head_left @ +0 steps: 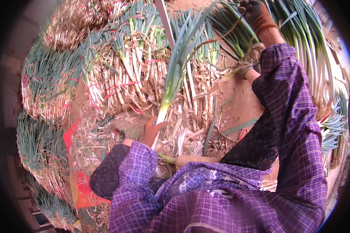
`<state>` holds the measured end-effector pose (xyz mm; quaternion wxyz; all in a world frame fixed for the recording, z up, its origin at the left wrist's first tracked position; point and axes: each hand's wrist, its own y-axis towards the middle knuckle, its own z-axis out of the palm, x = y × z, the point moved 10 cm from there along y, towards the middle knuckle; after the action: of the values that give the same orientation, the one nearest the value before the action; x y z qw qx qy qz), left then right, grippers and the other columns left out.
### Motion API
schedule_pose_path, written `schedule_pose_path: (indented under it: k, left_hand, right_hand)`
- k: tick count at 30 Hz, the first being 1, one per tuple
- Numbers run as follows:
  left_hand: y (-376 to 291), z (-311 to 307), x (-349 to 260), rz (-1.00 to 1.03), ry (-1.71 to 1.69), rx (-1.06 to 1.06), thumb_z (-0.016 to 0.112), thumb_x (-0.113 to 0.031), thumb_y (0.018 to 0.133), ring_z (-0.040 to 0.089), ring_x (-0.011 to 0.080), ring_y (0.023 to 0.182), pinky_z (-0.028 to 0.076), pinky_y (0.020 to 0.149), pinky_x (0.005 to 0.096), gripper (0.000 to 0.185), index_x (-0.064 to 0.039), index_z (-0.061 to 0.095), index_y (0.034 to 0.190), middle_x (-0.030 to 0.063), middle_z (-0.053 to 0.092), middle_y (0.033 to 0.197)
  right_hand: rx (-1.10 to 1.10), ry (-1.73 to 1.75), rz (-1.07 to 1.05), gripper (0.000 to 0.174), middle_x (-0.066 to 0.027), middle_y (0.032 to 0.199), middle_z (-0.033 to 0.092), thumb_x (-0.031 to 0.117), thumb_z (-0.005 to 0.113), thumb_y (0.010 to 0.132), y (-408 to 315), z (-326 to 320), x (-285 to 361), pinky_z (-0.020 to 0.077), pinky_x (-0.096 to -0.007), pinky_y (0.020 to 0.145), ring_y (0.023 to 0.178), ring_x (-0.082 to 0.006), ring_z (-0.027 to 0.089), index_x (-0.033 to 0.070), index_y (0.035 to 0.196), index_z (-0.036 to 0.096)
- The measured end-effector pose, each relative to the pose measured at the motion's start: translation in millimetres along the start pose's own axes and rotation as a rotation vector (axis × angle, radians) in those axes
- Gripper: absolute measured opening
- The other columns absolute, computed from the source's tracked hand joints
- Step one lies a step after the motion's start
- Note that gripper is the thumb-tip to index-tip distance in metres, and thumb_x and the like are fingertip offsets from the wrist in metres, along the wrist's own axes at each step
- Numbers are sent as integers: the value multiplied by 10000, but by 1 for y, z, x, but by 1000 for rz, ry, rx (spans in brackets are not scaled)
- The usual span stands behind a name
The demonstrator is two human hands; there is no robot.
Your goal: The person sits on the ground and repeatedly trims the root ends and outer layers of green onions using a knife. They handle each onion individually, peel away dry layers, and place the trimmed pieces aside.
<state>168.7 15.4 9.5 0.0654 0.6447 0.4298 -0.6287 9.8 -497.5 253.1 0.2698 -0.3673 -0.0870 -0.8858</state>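
Observation:
My left hand [153, 131], in an orange glove, grips the white stalk of a large green onion [164, 106]. Its green leaves point up and away from me, slanting right. My right hand [252, 16], in a dark and orange glove, is raised far out at the upper right. From its fingers a withered brown leaf [223, 36] trails back to the onion's leaves. The root end of the held onion is hidden near my left sleeve.
Bundled green onions tied with red bands [125, 84] lie in front and to the left. Long loose green onions [312, 58] lie at right. Peeled husks [178, 137] litter the floor between my shoes [250, 59]. A pale upright bar [164, 21] stands ahead.

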Motion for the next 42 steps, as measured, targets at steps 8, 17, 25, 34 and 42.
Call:
schedule_pose_path:
  k: [8,17,25,34,42]
  left_hand:
    - [17,32,90,-284,-475,538,625,-242,935,638,220,722,517,638,369,295,15,631,1080,121,656,862]
    - [-5,136,5,-408,-819,1142,630,-309,922,630,231,606,527,490,401,434,33,529,1170,147,630,797]
    - [78,154,-77,309,-282,72,728,-194,863,542,96,671,453,598,279,297,18,638,1050,9,620,860]
    - [68,74,-3,98,393,-319,585,-22,886,613,209,682,541,603,336,153,-27,562,1037,111,589,876]
    - [26,-29,54,-112,956,-48,665,-193,851,598,374,1110,449,1004,440,530,-64,528,1347,259,555,1299]
  right_hand:
    - [1178,-1836,233,478,-206,1030,701,369,747,774,-178,-83,-265,526,-402,908,952,-321,690,82,1152,693]
    - [442,-55,678,557,-64,1256,591,387,686,898,-166,-84,-278,530,-394,898,1094,-200,608,76,1330,521]
    - [67,218,496,333,-75,1103,662,225,674,913,-157,-112,-292,510,-420,950,1011,-237,643,12,1157,598]
    - [30,179,386,246,-59,970,669,237,678,917,-155,-91,-227,522,-419,909,913,-214,649,29,1037,623]
    - [130,63,231,218,-38,893,651,250,679,906,-123,-82,-151,530,-360,809,815,-182,631,55,993,636]
